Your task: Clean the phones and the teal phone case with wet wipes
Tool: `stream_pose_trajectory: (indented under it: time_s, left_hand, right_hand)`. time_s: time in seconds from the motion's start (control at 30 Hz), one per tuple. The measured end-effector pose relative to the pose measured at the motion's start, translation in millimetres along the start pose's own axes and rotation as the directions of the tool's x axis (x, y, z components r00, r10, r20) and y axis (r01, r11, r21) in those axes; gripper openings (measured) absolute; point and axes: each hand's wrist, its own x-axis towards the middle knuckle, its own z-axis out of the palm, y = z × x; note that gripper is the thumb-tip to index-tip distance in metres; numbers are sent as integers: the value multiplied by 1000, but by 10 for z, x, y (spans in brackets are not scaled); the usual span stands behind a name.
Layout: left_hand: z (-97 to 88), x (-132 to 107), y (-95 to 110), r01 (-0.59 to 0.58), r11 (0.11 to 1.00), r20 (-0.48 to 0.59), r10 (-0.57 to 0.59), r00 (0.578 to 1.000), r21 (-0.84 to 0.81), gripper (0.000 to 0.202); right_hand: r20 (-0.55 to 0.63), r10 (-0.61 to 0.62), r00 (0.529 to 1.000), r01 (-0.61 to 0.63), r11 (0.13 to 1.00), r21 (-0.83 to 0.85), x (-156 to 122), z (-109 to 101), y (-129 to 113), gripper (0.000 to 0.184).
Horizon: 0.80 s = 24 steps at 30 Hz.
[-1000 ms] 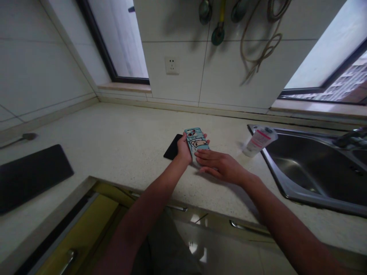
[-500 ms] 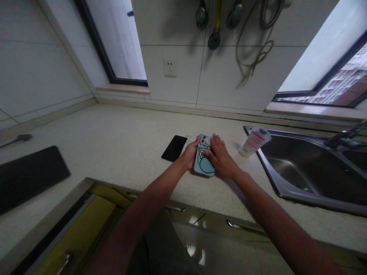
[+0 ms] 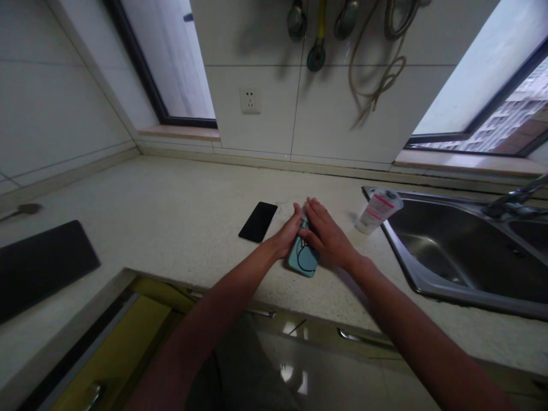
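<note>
Blue case (image 3: pixel 304 260), clamped by both hands (image 3: pixel 329 237), is between black phone (image 3: pixel 258 222) and squeeze tube (image 3: pixel 378 212).

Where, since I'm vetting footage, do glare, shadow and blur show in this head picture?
Head view: a highlight glares in the sink; head view: a shadow lies beside the right forearm on the counter; head view: the blue case looks soft, the pink-marked container too blurred to read.

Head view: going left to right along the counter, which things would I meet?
Dark board → black phone-like slab → light-blue case → clear container with pink markings → faucet.
</note>
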Motion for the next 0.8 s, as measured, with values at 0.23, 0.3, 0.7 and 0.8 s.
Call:
stream_pose_trajectory:
  time_s: [0.23, 0.3, 0.7, 0.8]
  left_hand:
    - [-37, 32, 39, -70, 993, -10, 69, 998, -98, 86]
    - [-60, 49, 72, -98, 987, -19, 97, 995, -128, 88]
    - [-96, 49, 205, -155, 964, -80, 140, 987, -217, 71]
    - [-75, 65, 195, -159, 961, -86, 143, 986, -225, 67]
  right_hand:
    - [89, -150, 985, 151, 989, 4, 31, -21, -182, 62]
    - [101, -201, 974, 199, 980, 27, 23, -15, -217, 59]
    - [57, -156, 986, 158, 987, -21, 13, -119, -106, 38]
    - [-4, -58, 998, 57, 994, -89, 1, -110, -35, 40]
